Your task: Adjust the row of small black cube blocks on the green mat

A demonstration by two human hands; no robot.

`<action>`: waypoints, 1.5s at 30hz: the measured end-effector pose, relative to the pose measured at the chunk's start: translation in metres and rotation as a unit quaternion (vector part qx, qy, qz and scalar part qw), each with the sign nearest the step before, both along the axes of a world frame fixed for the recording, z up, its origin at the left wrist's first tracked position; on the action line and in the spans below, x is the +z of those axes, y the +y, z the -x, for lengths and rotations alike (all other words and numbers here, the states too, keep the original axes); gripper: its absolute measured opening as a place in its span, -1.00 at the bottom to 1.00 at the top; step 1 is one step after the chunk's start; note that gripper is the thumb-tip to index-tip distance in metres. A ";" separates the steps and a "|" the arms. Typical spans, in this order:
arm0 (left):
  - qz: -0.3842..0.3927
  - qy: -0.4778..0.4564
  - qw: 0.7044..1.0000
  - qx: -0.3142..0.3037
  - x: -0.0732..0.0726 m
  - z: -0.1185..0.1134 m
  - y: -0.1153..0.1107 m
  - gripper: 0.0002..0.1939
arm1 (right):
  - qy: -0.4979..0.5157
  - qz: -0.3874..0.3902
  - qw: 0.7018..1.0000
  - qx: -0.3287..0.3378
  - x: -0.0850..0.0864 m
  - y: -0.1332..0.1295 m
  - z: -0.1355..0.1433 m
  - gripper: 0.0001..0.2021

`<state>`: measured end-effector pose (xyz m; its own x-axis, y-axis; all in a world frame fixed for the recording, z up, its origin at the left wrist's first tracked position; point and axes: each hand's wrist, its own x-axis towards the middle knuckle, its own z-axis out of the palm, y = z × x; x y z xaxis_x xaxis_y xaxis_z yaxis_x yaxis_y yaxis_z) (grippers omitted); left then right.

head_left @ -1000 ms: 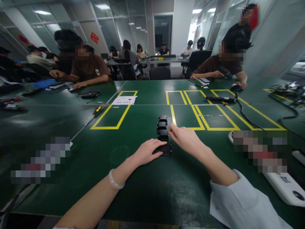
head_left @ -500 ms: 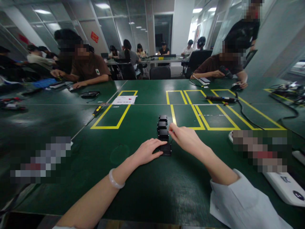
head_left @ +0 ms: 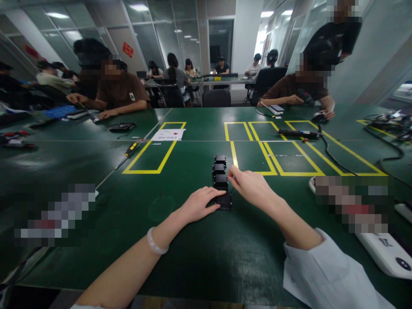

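Observation:
Several small black blocks stand in a row on the green table, running away from me. The nearest black block [head_left: 224,201] lies between the thumb and fingers of my left hand [head_left: 201,203], which grips its left side and top. Beside the row on the right, my right hand [head_left: 249,184] is closed in a pinch on a thin dark tool [head_left: 232,190]; only a short piece shows below the fingers, pointing down toward the nearest block. Farther back stand another black block [head_left: 220,180] and the farthest one [head_left: 220,159].
The green table [head_left: 193,266] bears yellow tape outlines. A yellow-black screwdriver [head_left: 131,149] and a paper sheet [head_left: 168,134] lie to the left. At the right are a black corded tool [head_left: 298,134] and a white device [head_left: 383,253]. Across the table, two people sit working.
Both my hands and the black blocks keep their places. In the background, the standing person at the upper right has shifted slightly.

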<state>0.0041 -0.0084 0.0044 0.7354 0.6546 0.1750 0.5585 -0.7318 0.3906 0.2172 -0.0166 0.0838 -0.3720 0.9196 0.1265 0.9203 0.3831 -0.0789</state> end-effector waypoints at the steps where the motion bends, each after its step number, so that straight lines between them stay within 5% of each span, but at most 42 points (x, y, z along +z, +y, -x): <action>1: 0.001 0.001 1.000 0.000 0.000 0.000 0.000 -0.56 | 0.001 -0.001 1.000 0.001 0.000 0.000 0.000 -0.80; 45: 0.000 -0.002 1.000 -0.001 -0.001 -0.001 0.000 -0.57 | 0.009 0.001 1.000 -0.002 0.004 -0.002 0.001 -0.78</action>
<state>0.0046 -0.0087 0.0038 0.7357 0.6534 0.1782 0.5554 -0.7327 0.3933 0.2157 -0.0191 0.0880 -0.3669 0.9211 0.1307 0.9200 0.3800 -0.0956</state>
